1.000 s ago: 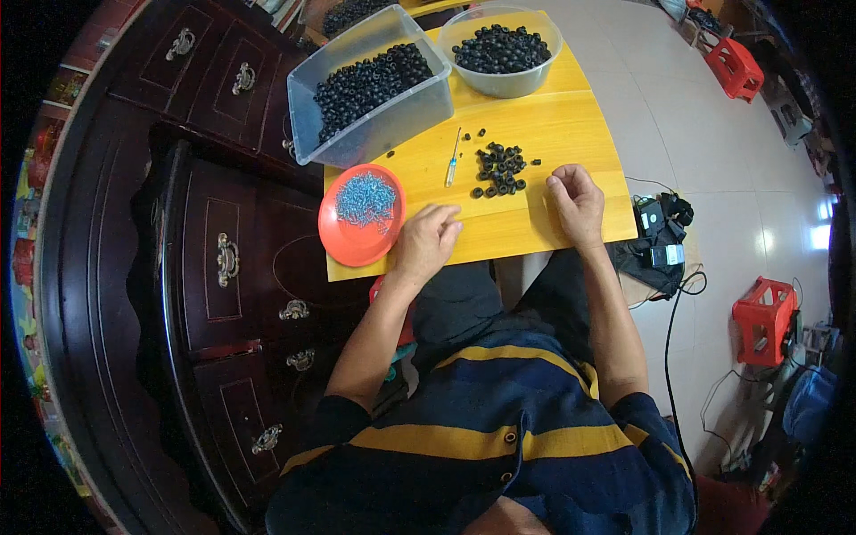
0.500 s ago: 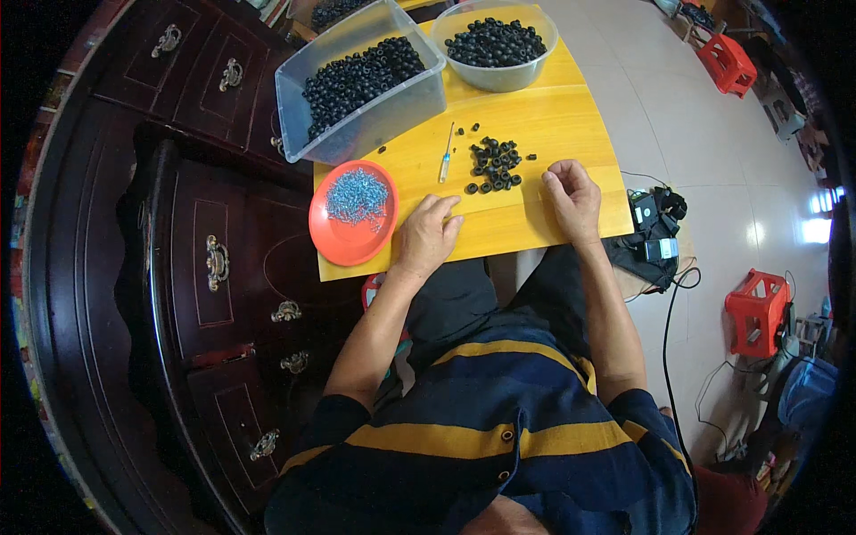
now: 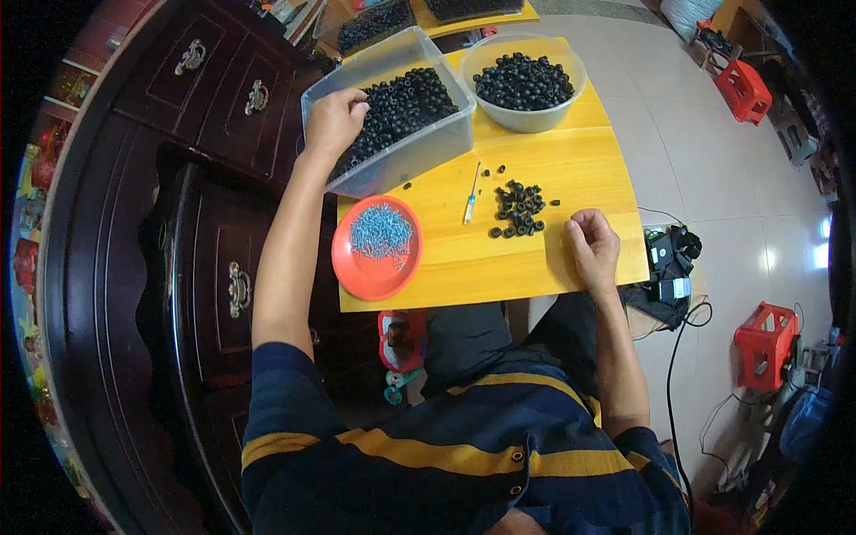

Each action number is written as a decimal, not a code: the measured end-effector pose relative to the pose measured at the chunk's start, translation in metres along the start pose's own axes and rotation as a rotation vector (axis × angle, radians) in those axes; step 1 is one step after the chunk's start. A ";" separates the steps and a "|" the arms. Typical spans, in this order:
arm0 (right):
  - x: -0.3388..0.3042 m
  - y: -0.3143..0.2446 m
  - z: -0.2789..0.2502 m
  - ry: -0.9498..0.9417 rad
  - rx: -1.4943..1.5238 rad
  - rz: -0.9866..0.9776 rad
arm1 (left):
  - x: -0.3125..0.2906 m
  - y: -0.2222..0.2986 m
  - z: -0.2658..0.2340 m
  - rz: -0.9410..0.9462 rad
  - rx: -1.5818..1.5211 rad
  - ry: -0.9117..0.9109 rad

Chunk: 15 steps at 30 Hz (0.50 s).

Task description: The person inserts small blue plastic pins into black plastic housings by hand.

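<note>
My left hand [image 3: 335,122] is over the left part of a clear plastic bin [image 3: 401,150] of small black ring-like parts [image 3: 406,107]. Its fingers are curled in, and whatever they may hold is hidden. On the yellow table [image 3: 464,272], my right hand [image 3: 595,247] rests with thumb and fingers closed together; nothing shows between them. Left of it lies a loose cluster of black rings [image 3: 519,210]. A small screwdriver [image 3: 470,205] with a blue-and-clear handle lies beside the cluster. Nearer, at the left, a red plate [image 3: 374,278] carries a heap of small blue-silver pieces [image 3: 382,234].
A round clear tub [image 3: 535,116] of black parts stands right of the bin. Farther back are more trays of black parts [image 3: 379,25]. Dark wooden drawers [image 3: 192,223] line the left. Red stools [image 3: 765,346] and a black cable [image 3: 670,383] are on the floor at right.
My left hand has left the table beside the plate and reached forward and left to the bin. My right hand stays put on the table. The whole view has shifted somewhat.
</note>
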State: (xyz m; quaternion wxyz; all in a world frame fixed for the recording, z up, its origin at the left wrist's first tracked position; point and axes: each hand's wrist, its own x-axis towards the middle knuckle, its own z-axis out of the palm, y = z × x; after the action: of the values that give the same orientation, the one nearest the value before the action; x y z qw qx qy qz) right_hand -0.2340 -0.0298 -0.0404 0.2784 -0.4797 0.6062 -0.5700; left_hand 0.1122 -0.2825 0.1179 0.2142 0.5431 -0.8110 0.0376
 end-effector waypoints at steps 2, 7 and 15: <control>0.001 -0.001 0.000 -0.003 -0.006 0.010 | 0.028 -0.024 0.031 -0.004 0.054 -0.063; -0.001 -0.004 -0.001 -0.015 0.035 0.080 | 0.066 -0.031 0.089 -0.027 0.250 -0.293; 0.001 -0.003 -0.001 -0.008 0.007 0.078 | 0.093 -0.063 0.137 0.071 0.271 -0.448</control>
State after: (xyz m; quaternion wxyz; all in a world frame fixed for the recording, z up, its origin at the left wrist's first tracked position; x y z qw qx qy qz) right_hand -0.2343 -0.0303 -0.0376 0.3046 -0.4572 0.6211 -0.5589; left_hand 0.0970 -0.4292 0.0193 -0.0469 0.5327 -0.8444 0.0322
